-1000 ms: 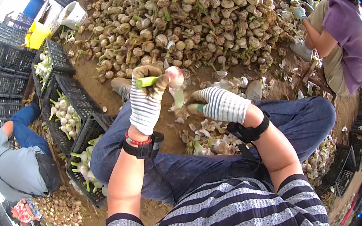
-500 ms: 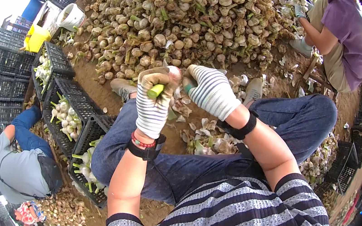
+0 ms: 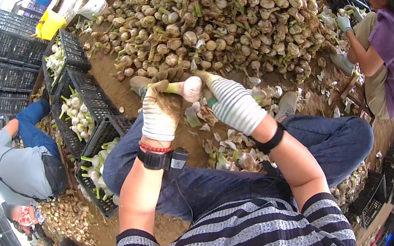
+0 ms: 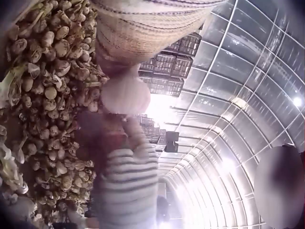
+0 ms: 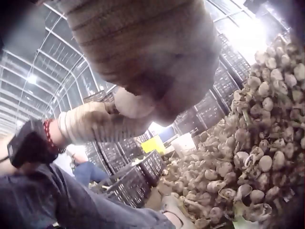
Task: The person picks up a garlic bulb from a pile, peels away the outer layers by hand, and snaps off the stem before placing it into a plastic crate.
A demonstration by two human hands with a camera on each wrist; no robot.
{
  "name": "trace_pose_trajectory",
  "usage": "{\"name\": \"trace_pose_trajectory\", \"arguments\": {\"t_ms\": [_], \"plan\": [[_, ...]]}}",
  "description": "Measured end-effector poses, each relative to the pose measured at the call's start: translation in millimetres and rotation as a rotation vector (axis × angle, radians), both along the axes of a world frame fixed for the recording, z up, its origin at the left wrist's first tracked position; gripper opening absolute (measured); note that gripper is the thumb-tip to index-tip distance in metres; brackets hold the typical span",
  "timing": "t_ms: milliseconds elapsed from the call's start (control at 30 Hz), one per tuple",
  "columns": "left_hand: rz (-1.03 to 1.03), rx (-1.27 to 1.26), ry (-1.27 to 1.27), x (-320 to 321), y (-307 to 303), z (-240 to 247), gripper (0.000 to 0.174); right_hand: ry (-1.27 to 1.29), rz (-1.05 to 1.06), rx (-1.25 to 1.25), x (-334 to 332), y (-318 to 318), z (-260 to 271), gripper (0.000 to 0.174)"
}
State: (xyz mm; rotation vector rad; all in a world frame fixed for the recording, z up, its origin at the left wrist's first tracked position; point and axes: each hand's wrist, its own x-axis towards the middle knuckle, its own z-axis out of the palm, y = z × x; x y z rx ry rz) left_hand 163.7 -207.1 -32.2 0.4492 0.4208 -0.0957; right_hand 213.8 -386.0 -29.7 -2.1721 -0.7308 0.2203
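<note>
I'm standing beside the seated person. Their left hand [image 3: 160, 110], in a grimy striped knit glove, is gripping the cut green stalk [image 3: 172, 89] of a pale, rounded garlic bulb [image 3: 192, 88]. The fingers are curling right round the stalk, so the bulb is poking out just past that hand's thumb, toward the other hand.

The right hand [image 3: 233, 107], in a cleaner striped knit glove, is meeting the bulb from the opposite side. Its fingertips are bending in against the bulb and seem to be pinching at the skin, though the glove is hiding exactly where.

To my eye the outer skin is being stripped, and this bulb is well along, since it is already showing clean and whitish. The next move, I'd say, is calling for the right fingertips to catch a loose flap and draw it away from the left hand. The left would need to be holding the stalk firm, or turning it to bring up whatever side is unpeeled, without squashing the cloves.

Directly beneath both hands, between the person's knees, papery peelings [image 3: 233, 152] are lying on the dirt. Beyond the hands a broad heap of unpeeled garlic [image 3: 230, 23] is rising. Out past the left hand, black plastic crates [image 3: 96, 97] are holding cleaned white bulbs.
</note>
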Motion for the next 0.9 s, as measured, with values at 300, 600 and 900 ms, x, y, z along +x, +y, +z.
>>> {"name": "trace_pose_trajectory", "arguments": {"t_ms": [300, 600, 900], "plan": [[0.921, 0.115, -0.186, -42.9, 182.3, 28.2, 0.061, 0.472, 0.531, 0.0, -12.2, 11.2, -66.4, 0.02], [0.371, -0.028, 0.103, 8.8, 58.6, 41.4, 0.044, -0.247, -0.064, -0.604, 169.6, 57.4, -147.5, 0.026], [0.316, 0.278, 0.143, 8.4, 43.4, 21.6, 0.039, -0.359, 0.054, -0.187, 167.1, 41.3, -158.1, 0.024]]}}
